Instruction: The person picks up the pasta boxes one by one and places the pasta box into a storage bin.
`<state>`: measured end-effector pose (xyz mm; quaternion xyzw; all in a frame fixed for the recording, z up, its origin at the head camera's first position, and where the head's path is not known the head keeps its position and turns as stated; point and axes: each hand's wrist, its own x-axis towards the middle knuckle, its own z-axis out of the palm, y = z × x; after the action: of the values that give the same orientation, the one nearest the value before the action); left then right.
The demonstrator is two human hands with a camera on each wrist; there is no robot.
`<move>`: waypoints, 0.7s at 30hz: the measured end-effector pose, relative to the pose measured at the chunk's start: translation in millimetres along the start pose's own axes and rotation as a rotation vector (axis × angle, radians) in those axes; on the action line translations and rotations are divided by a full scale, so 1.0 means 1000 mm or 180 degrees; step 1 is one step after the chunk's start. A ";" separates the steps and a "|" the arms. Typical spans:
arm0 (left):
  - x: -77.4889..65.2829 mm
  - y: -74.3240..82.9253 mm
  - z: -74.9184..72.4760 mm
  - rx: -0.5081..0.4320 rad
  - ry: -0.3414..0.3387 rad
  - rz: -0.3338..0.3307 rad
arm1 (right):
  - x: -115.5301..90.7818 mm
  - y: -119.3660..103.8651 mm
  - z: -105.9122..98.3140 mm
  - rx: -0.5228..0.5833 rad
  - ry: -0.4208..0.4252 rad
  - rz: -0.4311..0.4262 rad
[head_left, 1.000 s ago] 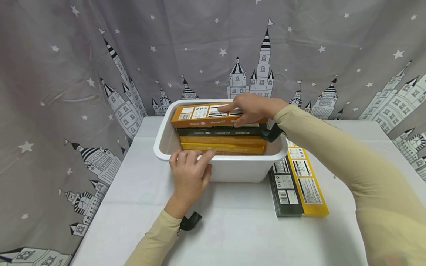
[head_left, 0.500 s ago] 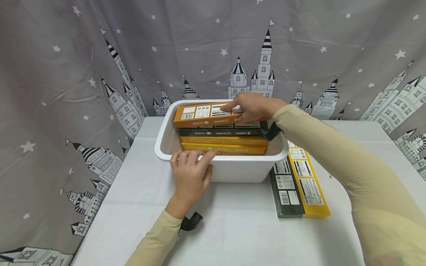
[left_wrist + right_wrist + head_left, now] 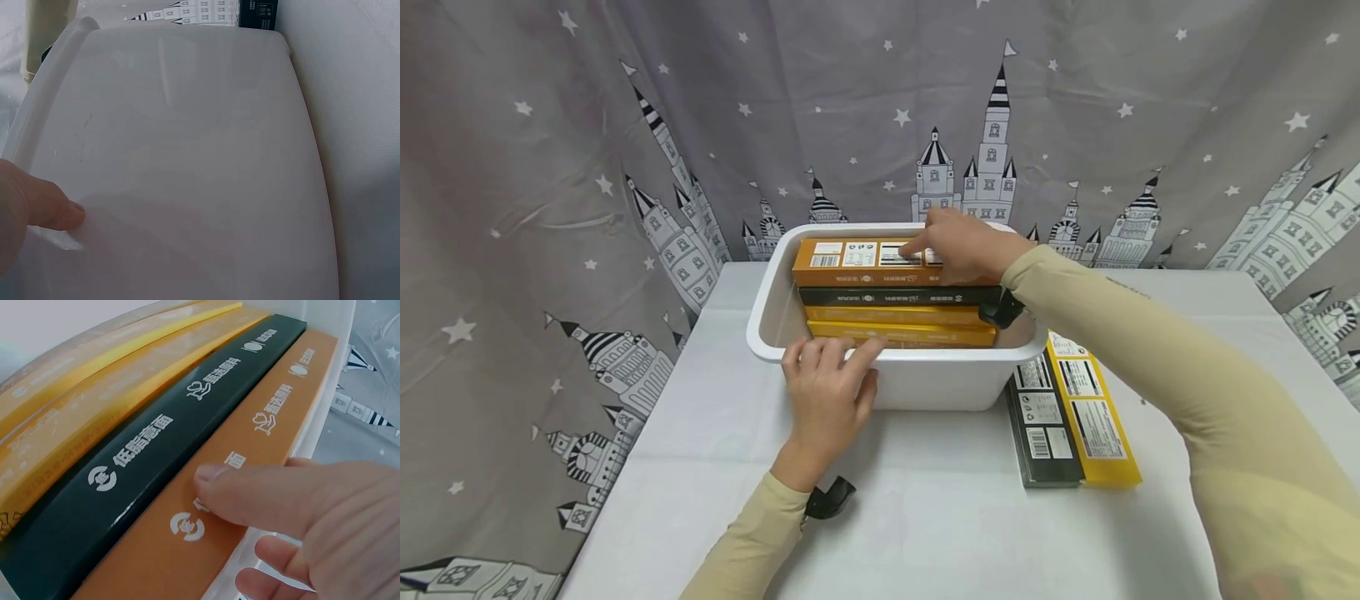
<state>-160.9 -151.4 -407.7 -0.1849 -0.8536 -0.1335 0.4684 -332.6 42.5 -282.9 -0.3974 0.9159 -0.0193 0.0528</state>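
A white plastic bin holds several long, slim boxes. At its back is an orange box, its labelled side facing up, against a dark green box. Nearer the front lie yellow boxes. My right hand holds the orange box, thumb on its printed edge and the other fingers behind it. The hand covers the box's right part. My left hand grips the bin's front rim, fingers over the rim and thumb against the outer wall.
To the right of the bin, a dark green box and a yellow box lie side by side on the white-covered table. A grey curtain with castle prints hangs behind.
The orange box has settled from a slight tilt to level, closing the gap beside the dark green box. My right hand moves slightly with it. My left hand stays at the rim.
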 end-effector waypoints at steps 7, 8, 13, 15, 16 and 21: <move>0.000 -0.001 0.001 0.0006 0.0029 0.0012 | -0.006 -0.001 -0.005 -0.0038 -0.0110 0.0055; 0.000 0.000 0.001 0.0008 0.0026 0.0009 | -0.007 0.000 -0.007 -0.0027 -0.0123 0.0090; -0.001 0.000 0.003 0.0006 0.0024 0.0004 | -0.024 0.011 -0.019 -0.0044 -0.0007 0.0363; 0.000 0.000 0.003 0.0003 0.0029 0.0009 | -0.036 0.017 -0.024 -0.0048 0.0082 0.0508; 0.000 0.000 0.003 0.0001 0.0026 0.0013 | -0.043 0.020 -0.026 -0.0044 0.0136 0.0579; 0.000 -0.002 0.002 -0.0018 0.0023 0.0005 | -0.084 0.039 -0.031 -0.0017 0.0269 0.0904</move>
<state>-163.5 -152.7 -408.7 -0.1864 -0.8514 -0.1363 0.4710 -307.3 130.0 -248.7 -0.2628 0.9644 -0.0259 0.0154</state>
